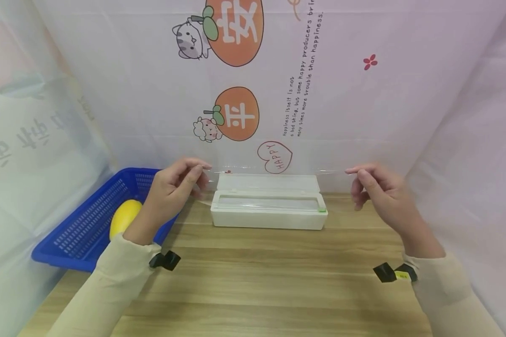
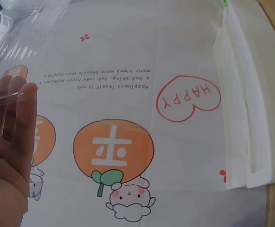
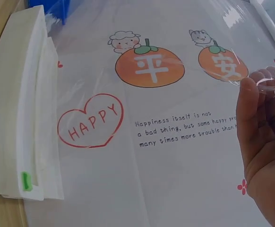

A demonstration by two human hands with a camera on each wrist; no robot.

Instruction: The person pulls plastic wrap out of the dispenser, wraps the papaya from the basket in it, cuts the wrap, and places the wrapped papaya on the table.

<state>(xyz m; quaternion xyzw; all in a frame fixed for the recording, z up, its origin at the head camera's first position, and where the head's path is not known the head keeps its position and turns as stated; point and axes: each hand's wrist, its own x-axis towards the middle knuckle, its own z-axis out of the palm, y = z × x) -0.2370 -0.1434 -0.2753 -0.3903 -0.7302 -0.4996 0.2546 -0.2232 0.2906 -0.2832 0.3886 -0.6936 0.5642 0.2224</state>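
Note:
A sheet of clear cling film (image 3: 232,16) is stretched between my two hands. My left hand (image 1: 173,187) pinches one end of it between thumb and fingers, and my right hand (image 1: 381,194) pinches the other end. Between and slightly below them, a long white cling film dispenser (image 1: 270,219) stands on the table with its lid (image 1: 267,182) raised at the back. A small green cutter slider (image 1: 322,210) sits at the dispenser's right end. In both wrist views the film shows mainly by its shine and wrinkles, so its outer edges are hard to make out.
At the left stands a blue plastic basket (image 1: 73,238) holding a smooth yellow fruit (image 1: 125,217), partly behind my left forearm. The wooden table (image 1: 278,281) ends at printed white sheeting (image 1: 341,103) at the back, and more sheeting hangs on both sides.

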